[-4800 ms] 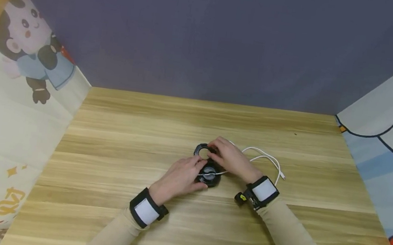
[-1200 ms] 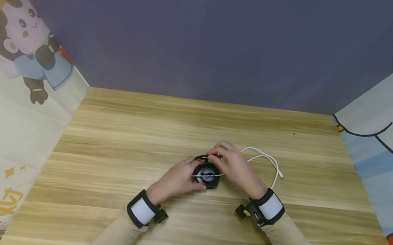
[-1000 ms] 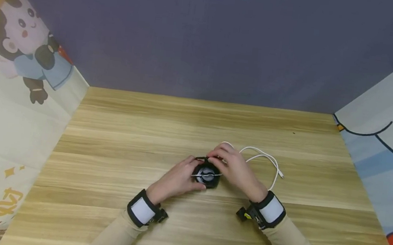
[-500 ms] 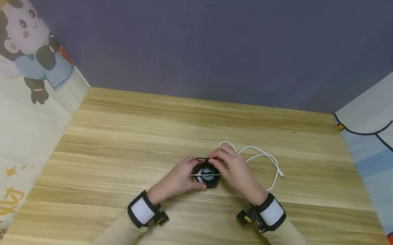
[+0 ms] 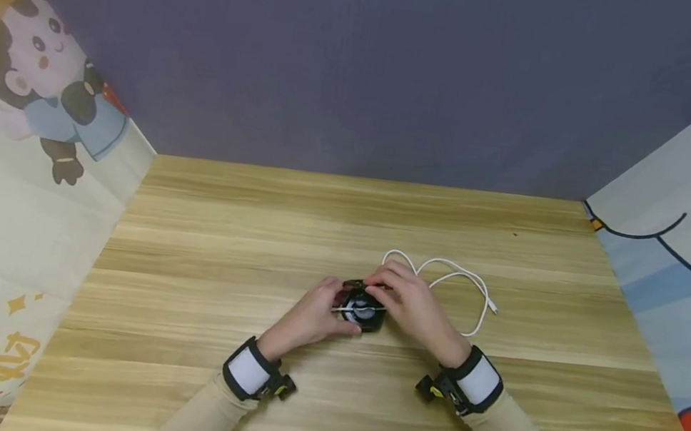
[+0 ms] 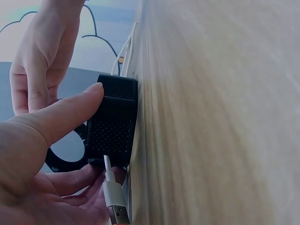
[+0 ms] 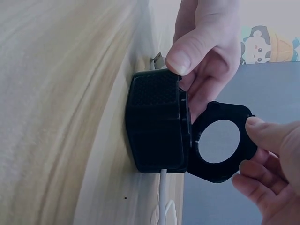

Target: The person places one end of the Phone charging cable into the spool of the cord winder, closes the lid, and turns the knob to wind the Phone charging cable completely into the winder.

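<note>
A black, many-sided cable winder case [image 5: 366, 319] sits on the table with a white USB cable [image 5: 482, 283] running across its round core and out both sides. My left hand [image 5: 310, 317] grips its body, thumb on the near side and fingers on the far side. The hinged ring lid [image 7: 220, 110] stands raised at an angle to the body. My right hand [image 5: 410, 304] pinches the lid's edge between thumb and fingers. Beside my left palm, the cable's USB plug [image 6: 114, 193] sticks out of the case.
The cable's other end, a small white connector [image 5: 494, 308], lies on the wooden table [image 5: 254, 219] to the right, past several loose loops. A dark blue panel [image 5: 364, 67] rises behind the table. Printed cartoon sheets flank both sides.
The ring lid, earlier laid back beyond the case, has swung up and now tilts toward the core. My right hand has moved slightly nearer with it. My left hand keeps its grip.
</note>
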`<state>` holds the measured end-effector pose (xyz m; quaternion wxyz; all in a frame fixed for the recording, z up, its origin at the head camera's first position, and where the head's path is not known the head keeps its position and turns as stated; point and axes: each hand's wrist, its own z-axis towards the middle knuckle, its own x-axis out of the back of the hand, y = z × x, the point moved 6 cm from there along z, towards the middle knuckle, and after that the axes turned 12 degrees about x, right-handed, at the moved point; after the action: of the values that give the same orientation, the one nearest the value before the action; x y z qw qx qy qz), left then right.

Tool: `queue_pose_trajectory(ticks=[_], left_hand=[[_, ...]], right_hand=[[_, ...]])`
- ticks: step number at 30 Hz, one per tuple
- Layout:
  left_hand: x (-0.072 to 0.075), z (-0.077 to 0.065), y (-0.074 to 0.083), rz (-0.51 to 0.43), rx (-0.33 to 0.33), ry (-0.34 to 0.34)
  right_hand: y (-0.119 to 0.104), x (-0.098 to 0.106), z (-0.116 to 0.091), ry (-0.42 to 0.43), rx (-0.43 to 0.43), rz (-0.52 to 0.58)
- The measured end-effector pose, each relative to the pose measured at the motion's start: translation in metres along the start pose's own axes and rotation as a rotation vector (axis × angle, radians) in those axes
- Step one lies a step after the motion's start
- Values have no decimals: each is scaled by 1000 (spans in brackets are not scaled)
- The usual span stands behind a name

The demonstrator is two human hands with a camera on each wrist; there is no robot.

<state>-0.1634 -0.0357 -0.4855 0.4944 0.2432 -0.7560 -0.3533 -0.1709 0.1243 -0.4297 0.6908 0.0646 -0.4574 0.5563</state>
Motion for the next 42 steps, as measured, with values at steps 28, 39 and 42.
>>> queue_pose_trajectory(ticks=[28, 39, 42], left_hand=[[0, 0, -1, 1, -1, -5], [0, -2, -1, -7, -13, 3], [0, -2, -1, -28, -4, 4]], right_hand=[[-22, -8, -23, -72, 133, -112], [-28, -15, -33, -110, 235, -196], [-30, -18, -36, -130, 264, -222]])
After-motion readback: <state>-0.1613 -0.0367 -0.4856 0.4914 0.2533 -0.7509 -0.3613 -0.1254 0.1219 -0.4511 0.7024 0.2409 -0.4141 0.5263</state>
